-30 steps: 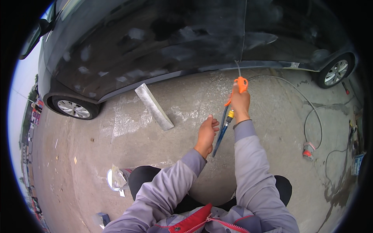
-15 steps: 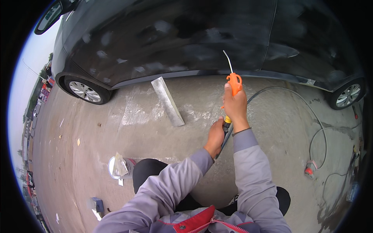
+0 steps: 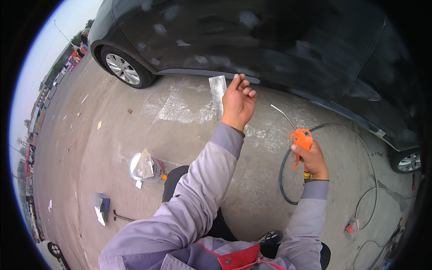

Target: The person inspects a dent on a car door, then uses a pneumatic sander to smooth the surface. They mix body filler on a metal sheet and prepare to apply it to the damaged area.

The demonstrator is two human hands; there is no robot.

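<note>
My right hand (image 3: 312, 159) is wrapped round an orange air blow gun (image 3: 303, 138) with a thin pale nozzle, pointing up and left. A yellow fitting shows below the grip, with a dark hose (image 3: 282, 177) looping beside it. My left hand (image 3: 240, 101) is raised near the car's sill, palm partly up, fingers loosely bent and apart with nothing in them. Behind it, a long pale dusty board (image 3: 217, 87) lies on the ground, partly covered by the hand. Ahead stands a dark car (image 3: 288, 58) whose doors carry several dull, light patches.
A tin (image 3: 155, 168) with a crumpled clear bag on it stands to the left, by my knee. A small blue box (image 3: 103, 202) sits farther left. Over the ground on the right runs the hose, near a red and grey object (image 3: 352, 227).
My left hand has let go of the hose end and moved up toward the car. The right hand has brought the blow gun lower and to the right. The view has turned.
</note>
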